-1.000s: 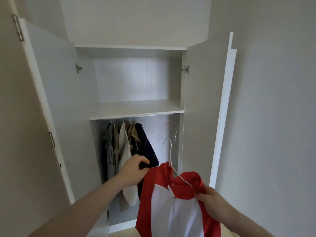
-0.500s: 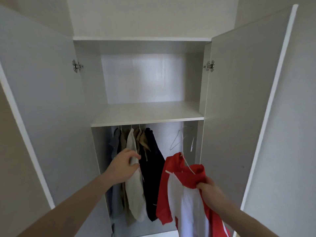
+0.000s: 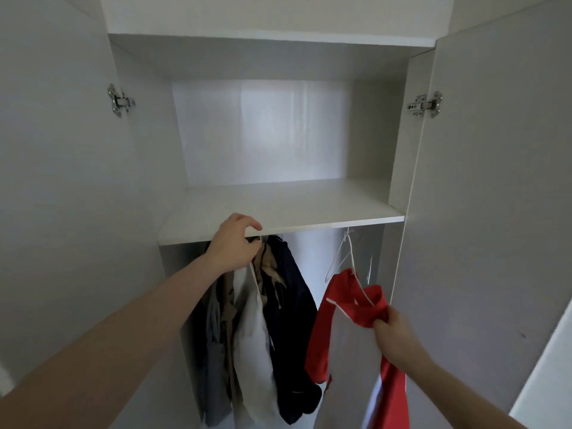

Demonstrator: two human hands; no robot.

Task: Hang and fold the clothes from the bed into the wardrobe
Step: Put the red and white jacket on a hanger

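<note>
wardrobe (image 3: 483, 212) stands with both doors open; upper shelf (image 3: 278, 209) bare. below the shelf's front edge, a row of hung clothes (image 3: 263, 320) sits at the left of the hanging space: grey, tan, white and dark navy garments, pressed together. left hand (image 3: 232, 246) is raised just under the shelf edge, at the top of that row. its fingers are curled around the wire hook area of the hangers there; the exact hanger held cannot be told. right hand (image 3: 391, 331) is lower and to the right, its grip closed on a bunch of fabric at the shoulder of the red and white shirt (image 3: 343, 345). the shirt is draped on a white wire hanger (image 3: 356, 274), whose hook reaches up toward the underside of the shelf at the right of the hanging space; whether it is on the rail cannot be told. an empty wire hanger (image 3: 335, 258) hangs just behind it. the shirt hangs apart from the navy garment, a gap between them.
</note>
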